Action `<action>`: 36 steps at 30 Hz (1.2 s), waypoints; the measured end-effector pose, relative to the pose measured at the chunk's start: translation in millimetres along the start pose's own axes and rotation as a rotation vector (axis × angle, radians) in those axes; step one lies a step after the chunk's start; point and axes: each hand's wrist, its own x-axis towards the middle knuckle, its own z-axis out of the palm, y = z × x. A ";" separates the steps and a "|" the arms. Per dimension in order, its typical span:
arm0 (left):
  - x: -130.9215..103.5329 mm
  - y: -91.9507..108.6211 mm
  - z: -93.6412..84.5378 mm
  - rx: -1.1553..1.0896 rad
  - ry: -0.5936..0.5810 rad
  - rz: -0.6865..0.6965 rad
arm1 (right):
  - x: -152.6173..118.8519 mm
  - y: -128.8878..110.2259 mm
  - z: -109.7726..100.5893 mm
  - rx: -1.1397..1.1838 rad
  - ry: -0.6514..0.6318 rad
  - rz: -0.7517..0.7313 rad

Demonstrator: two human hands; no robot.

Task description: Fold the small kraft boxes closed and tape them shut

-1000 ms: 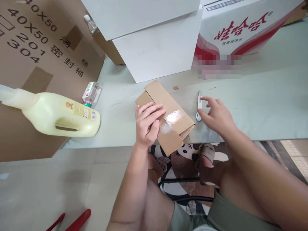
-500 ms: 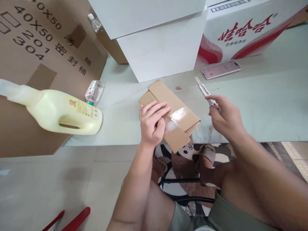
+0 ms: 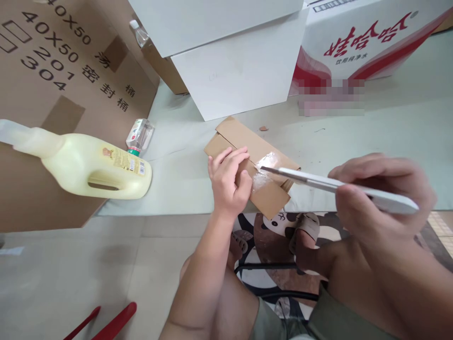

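A small folded cardboard box (image 3: 240, 137) lies at the table's front edge, its clear tape (image 3: 264, 171) shining across the seam. My left hand (image 3: 230, 182) rests on the cardboard's left part, fingers apart and lying flat. In my right hand (image 3: 378, 193) is a white utility knife (image 3: 318, 182), its blade pointing left. The blade's tip is over the tape by the seam; whether it touches cannot be made out.
A large brown carton (image 3: 63, 113) and a yellow jug (image 3: 99, 165) are at left, a small clear bottle (image 3: 139, 136) beside them. White boxes (image 3: 240, 71) and a red-and-white carton (image 3: 354, 47) stand behind. A blurred-out patch covers something before the carton.
My right hand has come nearer the camera and turned, bringing the knife's blade from beyond the cardboard to over the tape. The cardboard and my left hand have shifted slightly right.
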 end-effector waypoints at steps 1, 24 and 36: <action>0.1 -0.1 0.3 0.002 0.005 0.008 | -0.2 0.2 -0.7 0.001 -0.065 -0.036; -0.3 -2.6 1.7 0.123 0.026 0.068 | -3.5 -0.4 0.5 -0.117 -0.320 -0.407; 0.1 -6.6 0.5 0.129 0.000 0.107 | 9.2 -11.0 8.5 -0.167 -0.446 -0.339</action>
